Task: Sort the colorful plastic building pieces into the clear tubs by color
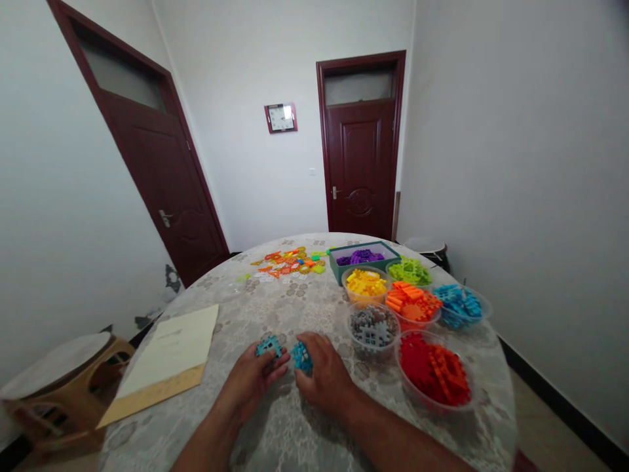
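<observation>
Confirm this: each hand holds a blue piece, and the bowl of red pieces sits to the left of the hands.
Not quite. In the head view, the left hand and right hand each hold a blue piece, but the bowl of red pieces sits to their right.

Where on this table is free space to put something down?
Bare cloth lies between the cream booklet and the loose pieces, and near the table edge by the forearms. The right side is crowded with bowls.

Left hand (255,377) and right hand (322,373) low, side by side, fingers seemingly curled inward.
</observation>
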Action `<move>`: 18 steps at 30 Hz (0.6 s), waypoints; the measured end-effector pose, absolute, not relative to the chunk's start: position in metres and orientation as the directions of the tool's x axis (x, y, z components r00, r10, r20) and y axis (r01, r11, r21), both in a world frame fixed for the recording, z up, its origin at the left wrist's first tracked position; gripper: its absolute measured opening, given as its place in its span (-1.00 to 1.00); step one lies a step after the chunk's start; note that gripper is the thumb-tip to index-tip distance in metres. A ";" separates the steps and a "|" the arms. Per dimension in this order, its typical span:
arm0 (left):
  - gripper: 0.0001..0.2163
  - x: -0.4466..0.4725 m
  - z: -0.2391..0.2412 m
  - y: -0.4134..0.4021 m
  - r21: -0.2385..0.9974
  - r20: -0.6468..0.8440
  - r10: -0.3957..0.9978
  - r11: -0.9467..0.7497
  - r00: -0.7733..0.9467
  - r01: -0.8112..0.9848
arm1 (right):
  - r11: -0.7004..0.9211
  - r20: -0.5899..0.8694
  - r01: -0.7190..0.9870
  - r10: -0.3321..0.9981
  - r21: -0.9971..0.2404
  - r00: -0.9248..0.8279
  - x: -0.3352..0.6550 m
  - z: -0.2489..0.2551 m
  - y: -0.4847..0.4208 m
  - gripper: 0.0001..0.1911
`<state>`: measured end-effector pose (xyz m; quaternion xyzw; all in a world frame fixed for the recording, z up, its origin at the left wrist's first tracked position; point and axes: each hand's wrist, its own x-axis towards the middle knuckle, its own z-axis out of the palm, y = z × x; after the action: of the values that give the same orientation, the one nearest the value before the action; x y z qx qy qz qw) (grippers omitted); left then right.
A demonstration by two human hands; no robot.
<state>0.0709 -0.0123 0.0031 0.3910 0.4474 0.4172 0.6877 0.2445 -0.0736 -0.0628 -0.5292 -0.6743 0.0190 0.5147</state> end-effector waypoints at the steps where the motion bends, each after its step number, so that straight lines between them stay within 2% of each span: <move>1: -0.79 0.076 0.003 -0.012 0.905 -0.288 0.924 0.348 0.250 -0.243 | 0.438 0.673 0.695 0.734 -0.571 0.091 0.244 -0.062 -0.074 -0.28; 5: -0.81 0.094 -0.007 -0.012 0.873 -0.289 0.926 0.359 0.245 -0.328 | 0.447 0.654 0.696 0.755 -0.563 0.044 0.244 -0.057 -0.074 -0.33; 9: -0.77 0.105 -0.023 -0.017 0.839 -0.247 0.905 0.378 0.345 -0.392 | 0.409 0.593 0.709 0.805 -0.574 0.015 0.247 -0.055 -0.074 -0.40; 12: -0.63 0.107 -0.029 -0.021 0.846 -0.216 0.891 0.375 0.400 -0.379 | 0.385 0.557 0.710 0.830 -0.589 0.012 0.249 -0.056 -0.072 -0.43; 18: -0.32 0.101 -0.025 -0.025 0.855 -0.235 0.891 0.380 0.388 -0.354 | 0.419 0.590 0.711 0.807 -0.565 -0.007 0.246 -0.064 -0.070 -0.32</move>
<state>0.1008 -0.0254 -0.0252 0.3695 0.3636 0.4167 0.7468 0.2457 -0.0700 -0.0641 -0.5364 -0.7075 0.0528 0.4571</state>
